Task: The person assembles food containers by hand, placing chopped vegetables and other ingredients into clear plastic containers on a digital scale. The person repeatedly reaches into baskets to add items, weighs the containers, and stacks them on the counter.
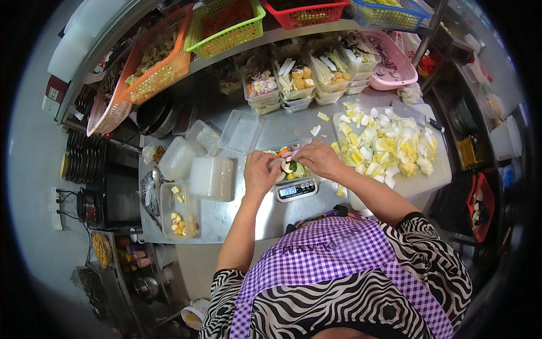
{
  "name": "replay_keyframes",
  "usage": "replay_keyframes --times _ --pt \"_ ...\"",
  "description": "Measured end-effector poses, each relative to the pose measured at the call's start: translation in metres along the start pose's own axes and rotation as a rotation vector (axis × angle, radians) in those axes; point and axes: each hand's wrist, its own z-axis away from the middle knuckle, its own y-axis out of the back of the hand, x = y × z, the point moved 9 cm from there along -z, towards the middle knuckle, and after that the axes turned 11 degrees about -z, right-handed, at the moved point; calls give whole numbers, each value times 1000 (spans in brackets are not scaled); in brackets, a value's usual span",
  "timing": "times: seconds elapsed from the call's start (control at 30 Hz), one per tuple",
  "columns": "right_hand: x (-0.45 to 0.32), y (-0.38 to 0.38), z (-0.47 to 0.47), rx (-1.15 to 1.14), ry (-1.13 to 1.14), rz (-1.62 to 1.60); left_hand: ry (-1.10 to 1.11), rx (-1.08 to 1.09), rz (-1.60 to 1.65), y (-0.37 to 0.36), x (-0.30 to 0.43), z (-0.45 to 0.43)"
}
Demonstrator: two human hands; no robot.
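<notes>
A plastic tub of mixed vegetables [300,171], with mushroom slices and red onion among them, sits on a digital kitchen scale [297,190] whose display is lit. My left hand [260,169] is at the tub's left side, fingers bent around something pale that I cannot make out. From the right, my right hand [315,159] reaches over the tub, its fingertips close together at the purple onion pieces; whether it grips one is unclear. Chopped napa cabbage [381,144] covers a white cutting board [440,169] to the right, where a knife [417,116] lies at the back.
Stacked empty tubs [211,178] and a container with yellow tofu-like cubes [190,212] stand at left. Filled vegetable tubs [296,87] line the back of the steel table [216,220]. Plastic baskets, one of them green [230,36], sit on the shelf above.
</notes>
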Motion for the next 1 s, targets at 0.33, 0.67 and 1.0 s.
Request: replay_keyframes --times 0.33,0.67,1.0 --pt "9 35 19 115 -307 -123 -744 -270 -298 -30 59 -14" --pt "62 59 96 227 -537 -192 -363 -66 -133 58 -9 -76" --pt "62 41 101 152 -607 -234 259 138 -358 70 -174 -260"
